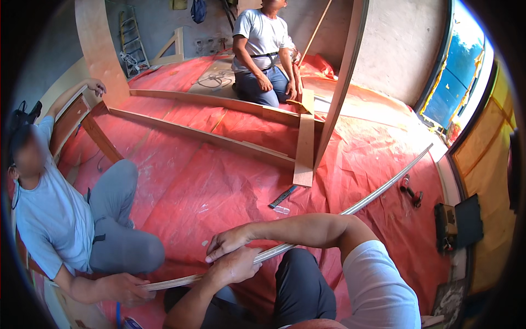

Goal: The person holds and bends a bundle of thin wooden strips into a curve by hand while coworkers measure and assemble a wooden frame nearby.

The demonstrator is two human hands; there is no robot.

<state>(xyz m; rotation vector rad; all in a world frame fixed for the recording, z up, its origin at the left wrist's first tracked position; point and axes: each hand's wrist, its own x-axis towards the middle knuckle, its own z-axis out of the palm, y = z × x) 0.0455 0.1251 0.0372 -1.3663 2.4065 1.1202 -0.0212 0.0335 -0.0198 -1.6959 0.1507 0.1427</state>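
Note:
A long, narrow plywood strip (380, 192), its layered edge showing, runs from the lower left up to the right across my lap. My left hand (235, 265) is closed around it near the middle. My right hand (230, 242) reaches across and lies just above the left one, its fingers curled down near the strip; whether they grip anything is hidden. At the strip's left end, a co-worker's hand (127, 289) holds it. Beyond my hands a hammer (282, 197) lies on the red sheeting, beside the end of a wooden board (304, 152).
A large wooden frame (205, 140) rests on red floor sheeting (181, 205). One co-worker (57, 209) sits at left; another (263, 53) kneels behind the frame. A cordless drill (411, 192) and an open tool case (448, 226) lie at right. A stepladder (133, 41) leans at the back wall.

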